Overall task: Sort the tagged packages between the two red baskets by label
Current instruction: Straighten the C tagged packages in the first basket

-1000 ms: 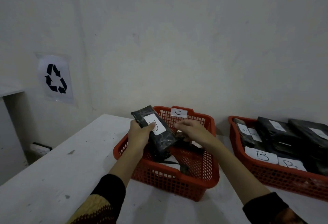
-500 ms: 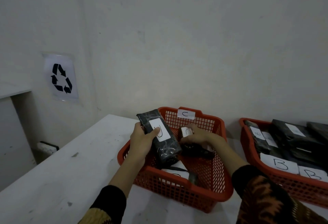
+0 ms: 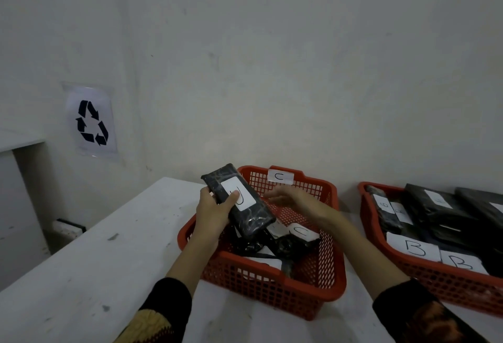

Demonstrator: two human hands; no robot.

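Left hand point(image 3: 215, 213) grip around glossy black oblong package point(image 3: 239, 201); right hand point(image 3: 288, 197) loose, empty, over red mesh basket point(image 3: 272, 282).

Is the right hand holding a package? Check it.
No: the right hand hovers open over the left basket, holding nothing.

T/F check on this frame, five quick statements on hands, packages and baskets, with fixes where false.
1. The left hand grips a black package. True.
2. The held package's label reads B. False: it reads C.
3. The right hand holds a package. False: its fingers are spread and hold nothing, above the left basket.
4. The left basket carries a C tag on its far rim. True.
5. The right basket holds no packages. False: it holds several black packages, and two B labels show near its front rim.
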